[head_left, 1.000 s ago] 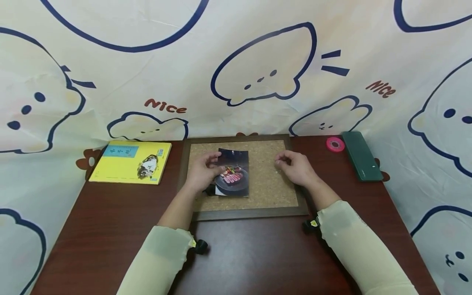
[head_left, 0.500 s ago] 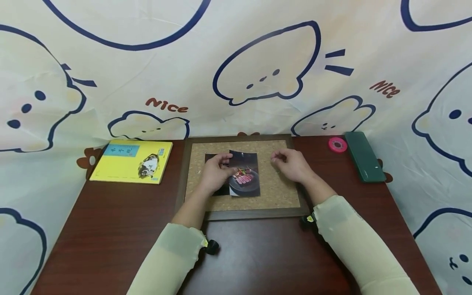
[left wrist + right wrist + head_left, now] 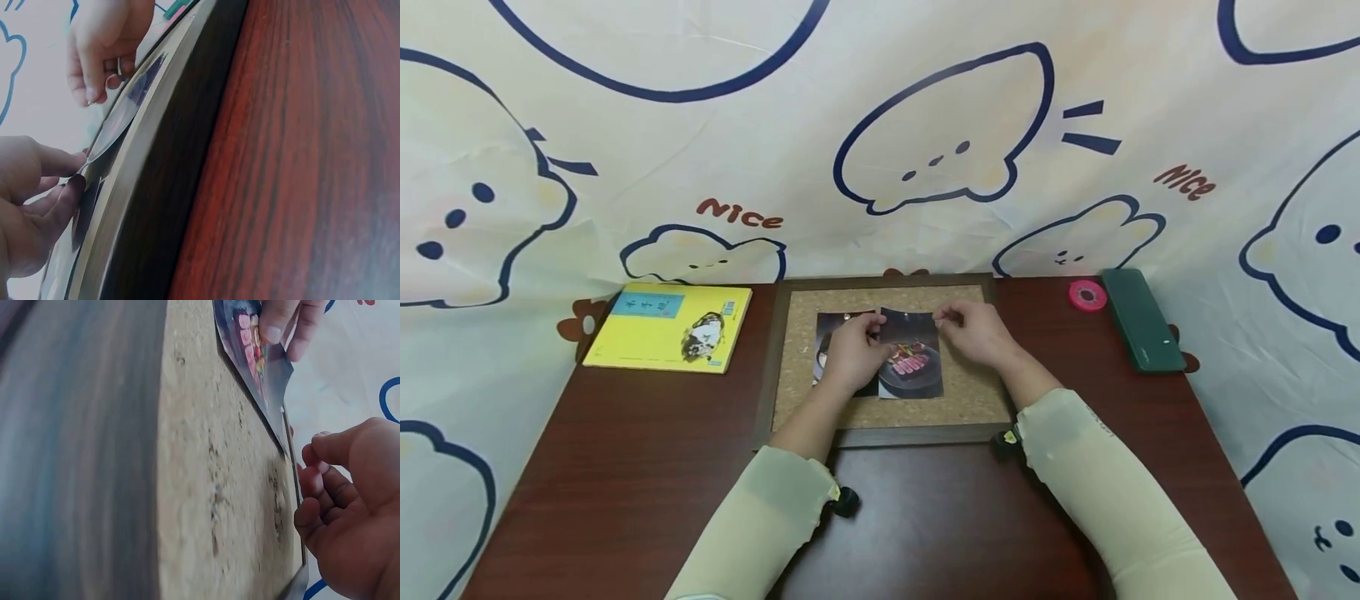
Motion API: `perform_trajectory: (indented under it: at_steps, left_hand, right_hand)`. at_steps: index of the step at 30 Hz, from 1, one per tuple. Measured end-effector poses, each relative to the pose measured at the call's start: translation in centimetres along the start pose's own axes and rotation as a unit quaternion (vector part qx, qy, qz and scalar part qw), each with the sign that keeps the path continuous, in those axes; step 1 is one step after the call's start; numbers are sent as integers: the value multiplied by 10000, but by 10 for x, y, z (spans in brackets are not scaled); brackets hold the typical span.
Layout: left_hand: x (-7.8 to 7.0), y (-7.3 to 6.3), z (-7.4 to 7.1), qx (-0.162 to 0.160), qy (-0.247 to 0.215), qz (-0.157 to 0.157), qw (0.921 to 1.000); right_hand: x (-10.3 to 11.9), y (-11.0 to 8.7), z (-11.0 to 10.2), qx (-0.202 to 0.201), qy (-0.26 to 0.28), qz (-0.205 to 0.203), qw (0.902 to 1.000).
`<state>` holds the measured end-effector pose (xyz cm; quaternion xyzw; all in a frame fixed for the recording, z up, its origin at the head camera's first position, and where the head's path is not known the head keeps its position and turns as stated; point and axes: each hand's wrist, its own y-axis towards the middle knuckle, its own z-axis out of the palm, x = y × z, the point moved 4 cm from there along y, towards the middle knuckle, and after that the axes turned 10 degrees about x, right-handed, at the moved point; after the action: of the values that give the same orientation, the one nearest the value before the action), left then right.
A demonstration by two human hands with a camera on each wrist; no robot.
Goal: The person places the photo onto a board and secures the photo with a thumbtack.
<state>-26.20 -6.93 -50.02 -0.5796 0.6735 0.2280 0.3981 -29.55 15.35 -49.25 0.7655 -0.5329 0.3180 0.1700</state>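
A corkboard (image 3: 973, 400) with a brown wooden frame lies on the table. My left hand (image 3: 856, 354) pinches the left edge of a photo print (image 3: 912, 375) of sliced meat on a dark plate, between thumb and fingers. In the left wrist view this photo (image 3: 122, 119) bows up off the cork. Another dark photo (image 3: 823, 333) lies on the cork to its left, partly hidden by that hand. At the held photo's upper right corner, my right hand (image 3: 977, 333) has thumb and fingertip together on a tiny pale thing, seemingly a push pin, mostly hidden by the fingers.
A yellow book (image 3: 655, 337) lies on the table (image 3: 647, 467) left of the board. To the right are a pink roll of tape (image 3: 1087, 295) and a dark green box-like case (image 3: 1142, 321). A printed cloth (image 3: 805, 125) stands behind and at both sides.
My left hand has carried the meat photo to the right, uncovering the other photo beneath it. My right hand has moved left to the held photo's corner.
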Motion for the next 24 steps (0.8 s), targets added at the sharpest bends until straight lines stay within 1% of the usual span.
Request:
perform_trajectory:
  at_steps: [6, 10, 14, 19, 24]
  left_hand:
    - [-6, 4, 7, -20, 497, -45, 9988]
    - [-12, 7, 8, -109, 825, -36, 9965]
    - [-14, 12, 11, -83, 1079, -59, 9941]
    - [-14, 14, 12, 0, 1218, -123, 9925]
    - [-10, 14, 13, 29, 1172, -74, 9931]
  right_hand:
    - [5, 8, 4, 181, -75, 113, 9997]
    - [10, 15, 3, 204, -67, 130, 9997]
    - [13, 21, 4, 227, -95, 151, 9996]
    - [12, 29, 6, 184, -260, 164, 9994]
    - [15, 34, 6, 318, -462, 364, 9978]
